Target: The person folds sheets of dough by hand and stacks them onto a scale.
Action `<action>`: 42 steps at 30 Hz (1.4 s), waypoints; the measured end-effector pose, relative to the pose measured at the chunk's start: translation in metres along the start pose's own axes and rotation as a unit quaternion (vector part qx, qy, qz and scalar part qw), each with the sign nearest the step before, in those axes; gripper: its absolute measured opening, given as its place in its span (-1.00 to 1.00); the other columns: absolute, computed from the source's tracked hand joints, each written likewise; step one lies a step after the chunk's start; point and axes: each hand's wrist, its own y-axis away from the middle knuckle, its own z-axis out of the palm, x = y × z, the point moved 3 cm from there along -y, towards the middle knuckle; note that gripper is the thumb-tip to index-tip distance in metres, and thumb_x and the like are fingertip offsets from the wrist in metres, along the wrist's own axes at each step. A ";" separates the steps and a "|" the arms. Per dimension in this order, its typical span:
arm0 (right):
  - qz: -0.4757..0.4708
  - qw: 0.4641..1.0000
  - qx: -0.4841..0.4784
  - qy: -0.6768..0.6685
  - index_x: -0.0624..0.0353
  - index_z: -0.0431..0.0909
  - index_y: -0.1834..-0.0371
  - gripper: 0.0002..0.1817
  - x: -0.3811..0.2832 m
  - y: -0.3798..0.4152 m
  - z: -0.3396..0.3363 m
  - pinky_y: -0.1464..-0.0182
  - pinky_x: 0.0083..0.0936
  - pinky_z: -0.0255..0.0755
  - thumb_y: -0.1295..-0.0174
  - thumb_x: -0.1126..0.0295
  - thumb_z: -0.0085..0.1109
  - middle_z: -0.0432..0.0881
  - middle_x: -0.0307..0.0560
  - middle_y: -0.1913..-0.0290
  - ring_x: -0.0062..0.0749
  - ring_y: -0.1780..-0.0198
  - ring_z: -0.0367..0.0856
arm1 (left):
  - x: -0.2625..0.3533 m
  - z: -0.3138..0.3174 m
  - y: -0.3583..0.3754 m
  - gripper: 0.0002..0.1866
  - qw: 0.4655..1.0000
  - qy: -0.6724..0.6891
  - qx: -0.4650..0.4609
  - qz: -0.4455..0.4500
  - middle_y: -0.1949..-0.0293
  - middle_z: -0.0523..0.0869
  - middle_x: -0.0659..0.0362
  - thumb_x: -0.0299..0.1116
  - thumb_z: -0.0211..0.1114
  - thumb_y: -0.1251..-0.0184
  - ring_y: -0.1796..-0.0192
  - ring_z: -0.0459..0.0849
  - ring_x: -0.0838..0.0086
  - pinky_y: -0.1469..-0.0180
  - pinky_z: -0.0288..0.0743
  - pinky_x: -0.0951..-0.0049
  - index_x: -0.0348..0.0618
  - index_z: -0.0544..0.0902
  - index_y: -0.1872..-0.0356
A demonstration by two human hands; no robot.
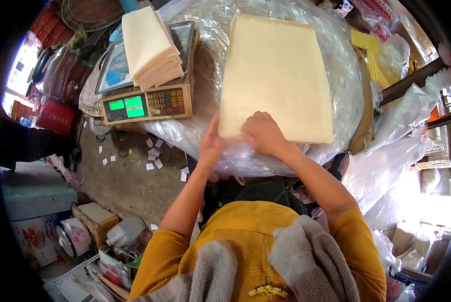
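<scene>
A neat stack of pale yellow, thin, flexible sheets (pixel 278 75) lies flat on the plastic-covered surface in front of me. My right hand (pixel 264 132) rests at its near edge, fingers curled down against the top sheet; what is pinched under them is hidden. Beside the near left corner is my left hand (pixel 212 143), its fingers stretched upward along the stack's side and its thumb area blurred. To the left, a folded bundle of similar sheets (pixel 150 48) sits on the metal tray of a digital scale (pixel 147 104), whose two green displays are lit.
Clear plastic film (pixel 200 136) covers the rounded work surface. Small white paper pieces (pixel 155 156) are scattered on the floor at left. A fan (pixel 92 12) stands at the back left. Yellow packaging (pixel 374 58) and hanging plastic (pixel 386 156) are at right.
</scene>
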 end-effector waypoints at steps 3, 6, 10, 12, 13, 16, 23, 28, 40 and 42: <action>0.037 0.999 0.031 -0.007 0.13 0.58 0.51 -0.91 0.009 -0.003 0.002 0.05 -0.37 0.42 -0.12 0.43 0.18 0.63 -0.17 0.38 -0.33 0.30 0.55 | -0.010 -0.001 -0.005 -0.15 0.994 -0.079 0.069 0.015 -0.40 0.26 -0.03 -0.67 0.29 -0.11 -0.41 0.28 0.26 -0.39 0.22 0.33 -0.33 0.08 -0.45; 0.296 0.866 0.200 -0.350 0.19 0.60 0.41 -0.88 0.056 0.004 -0.021 0.21 -0.49 0.44 -0.21 0.39 0.18 0.62 -0.22 0.38 -0.52 0.35 0.52 | -0.018 0.001 -0.015 -0.25 0.928 -0.335 0.106 0.125 -0.37 0.31 -0.05 -0.65 0.29 -0.12 -0.39 0.31 0.16 -0.37 0.25 0.30 -0.27 0.22 -0.39; 0.239 0.881 0.238 -0.331 0.23 0.53 -0.03 -0.64 0.078 0.019 -0.057 0.12 -0.44 0.48 -0.28 0.23 0.21 0.68 -0.11 0.19 -0.40 0.15 0.61 | 0.020 0.047 -0.024 -0.40 0.780 -0.555 -0.015 0.290 -0.30 0.38 -0.11 -0.61 0.30 -0.08 -0.36 0.31 -0.04 -0.35 0.26 0.19 -0.26 0.42 -0.25; 0.103 0.966 0.219 -0.095 0.21 0.48 -0.15 -0.57 0.040 0.025 -0.046 0.07 -0.31 0.49 -0.30 0.21 0.17 0.69 -0.02 0.08 -0.20 0.08 0.65 | 0.022 0.065 -0.038 -0.40 0.817 -0.499 -0.090 0.276 -0.29 0.39 -0.13 -0.57 0.31 -0.09 -0.35 0.31 -0.06 -0.34 0.25 0.12 -0.27 0.41 -0.24; 0.062 0.977 0.194 -0.057 0.20 0.43 -0.22 -0.52 0.034 0.029 -0.040 0.00 -0.24 0.47 -0.31 0.17 0.12 0.65 0.06 0.02 -0.07 0.02 0.62 | 0.016 0.072 -0.052 -0.50 0.843 -0.464 -0.073 0.260 -0.09 0.52 -0.18 -0.21 0.38 -0.11 -0.21 0.39 -0.18 -0.24 0.26 -0.01 -0.28 0.51 -0.03; 0.188 0.969 0.101 -0.120 0.21 0.38 -0.28 -0.46 0.062 0.030 -0.038 -0.12 -0.19 0.42 -0.34 0.11 0.02 0.60 0.19 -0.06 0.07 -0.05 0.57 | -0.005 0.089 -0.064 -0.35 0.761 -0.579 0.016 0.292 -0.20 0.42 -0.25 -0.09 0.34 -0.14 -0.29 0.28 -0.28 -0.31 0.13 -0.12 -0.33 0.44 -0.16; 0.160 0.968 0.172 0.088 0.18 0.59 0.20 -0.66 0.101 -0.040 -0.204 0.09 -0.09 0.48 -0.28 0.13 -0.03 0.64 0.18 0.19 0.08 0.17 0.62 | -0.013 0.093 -0.057 -0.25 0.696 -0.689 -0.050 0.196 -0.46 0.08 -0.21 0.09 0.06 -0.33 -0.50 -0.11 -0.20 -0.47 -0.27 -0.12 -0.20 0.21 -0.41; 0.027 0.959 0.252 0.127 0.19 0.50 0.17 -0.77 0.015 -0.022 -0.261 0.27 -0.17 0.51 -0.16 0.33 0.10 0.64 0.17 0.26 0.04 0.27 0.63 | -0.016 0.092 -0.055 -0.25 0.691 -0.691 -0.043 0.209 -0.44 0.11 -0.21 0.09 0.08 -0.32 -0.49 -0.08 -0.21 -0.46 -0.22 -0.14 -0.18 0.22 -0.40; 0.053 0.977 0.038 0.204 0.11 0.42 -0.21 -0.44 0.033 0.103 -0.069 -0.40 0.05 0.05 -0.04 0.47 0.14 0.50 -0.01 -0.20 -0.16 -0.35 0.34 | -0.001 0.047 -0.059 -0.58 0.863 -0.388 0.006 0.324 -0.32 0.39 0.03 -0.40 0.25 -0.25 -0.44 0.22 0.19 -0.41 0.10 0.07 -0.04 0.52 -0.17; 0.131 0.961 -0.008 0.243 0.04 0.43 -0.25 -0.43 0.068 0.126 -0.066 -0.45 0.10 -0.12 -0.06 0.45 0.12 0.49 -0.11 -0.23 -0.24 -0.40 0.28 | 0.018 0.042 -0.054 -0.70 0.743 -0.550 -0.010 0.382 -0.15 0.57 0.10 -0.52 0.26 -0.20 -0.37 0.35 0.27 -0.39 0.10 0.04 0.01 0.67 0.04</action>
